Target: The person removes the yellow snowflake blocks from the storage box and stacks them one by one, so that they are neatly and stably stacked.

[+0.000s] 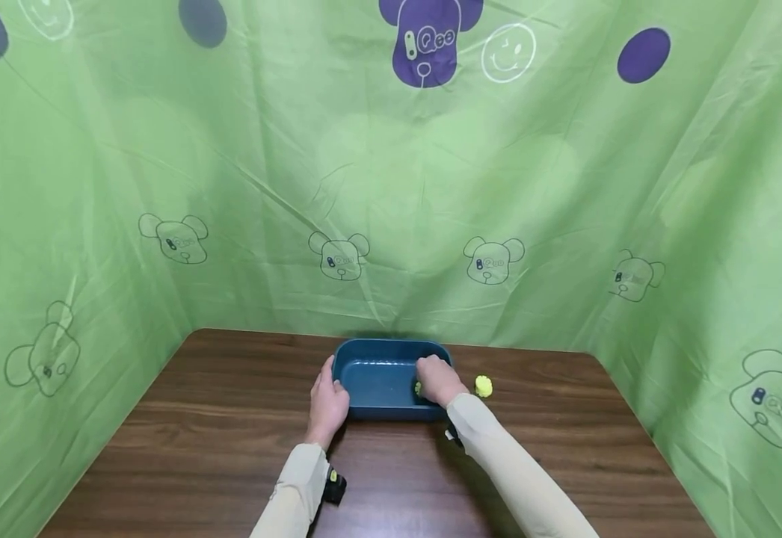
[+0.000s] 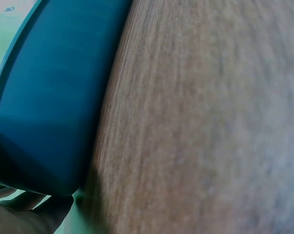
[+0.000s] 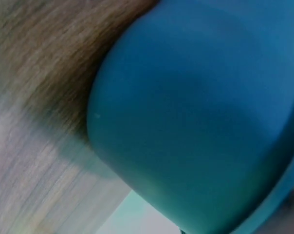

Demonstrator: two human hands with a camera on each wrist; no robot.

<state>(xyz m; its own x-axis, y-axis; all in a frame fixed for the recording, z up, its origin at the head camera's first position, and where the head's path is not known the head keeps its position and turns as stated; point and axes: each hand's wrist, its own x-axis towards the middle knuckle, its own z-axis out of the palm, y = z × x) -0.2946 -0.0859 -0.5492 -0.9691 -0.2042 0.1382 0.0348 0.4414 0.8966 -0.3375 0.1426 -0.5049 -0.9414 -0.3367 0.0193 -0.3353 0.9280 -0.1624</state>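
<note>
A dark blue rectangular basin with rounded corners stands on the table. My left hand holds its left end, fingers along the outer wall and thumb near the front corner. In the left wrist view, the fingers curve round the end of the basin. My right hand is curled over the basin's right part, gripping a small yellow-green piece mostly hidden by the fingers. The right wrist view is filled by the basin's outer wall. A bright yellow ridged piece lies right of the basin.
The brown wood-grain table reaches back to a green curtain printed with bear heads, which hangs behind it and on both sides. A black wrist device sits at the left cuff.
</note>
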